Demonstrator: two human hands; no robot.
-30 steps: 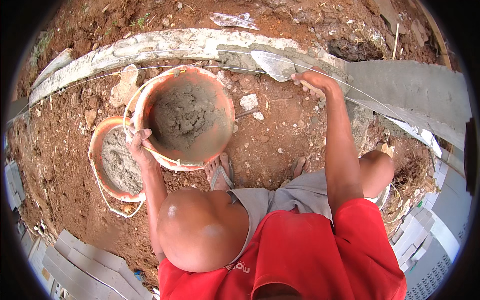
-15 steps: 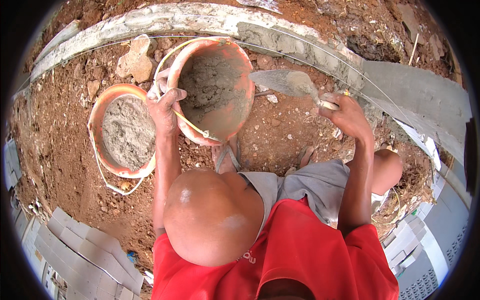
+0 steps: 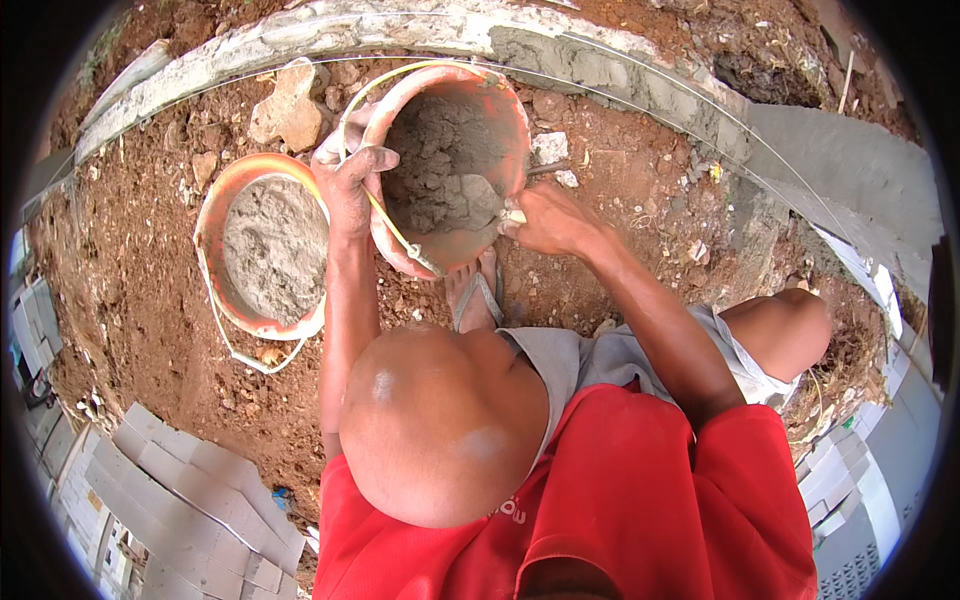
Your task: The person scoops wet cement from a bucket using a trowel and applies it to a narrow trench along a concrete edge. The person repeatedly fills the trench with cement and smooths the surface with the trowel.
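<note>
An orange bucket (image 3: 515, 145) with grey wet mortar is tilted in front of me, its pale yellow handle across the near side. My left hand (image 3: 348, 175) is closed on its left rim, beside the handle. My right hand (image 3: 540, 220) grips the short handle of a trowel (image 3: 470, 196) at the bucket's right side; the blade lies inside on the mortar and is partly coated or hidden by it. A second orange bucket (image 3: 214, 218) full of lighter grey mix sits upright to the left, its handle hanging down.
A low concrete footing (image 3: 250, 40) with taut white strings runs across the back, meeting a smooth grey wall (image 3: 845, 170) at right. A pale flat stone (image 3: 288, 110) lies behind the buckets. Grey boards (image 3: 185, 485) lie at lower left. My bare knees and sandalled foot are near the bucket.
The trowel has moved from over the footing down into the tilted bucket, with my right hand lowered leftward. My left hand and that bucket have moved up and to the right in the picture.
</note>
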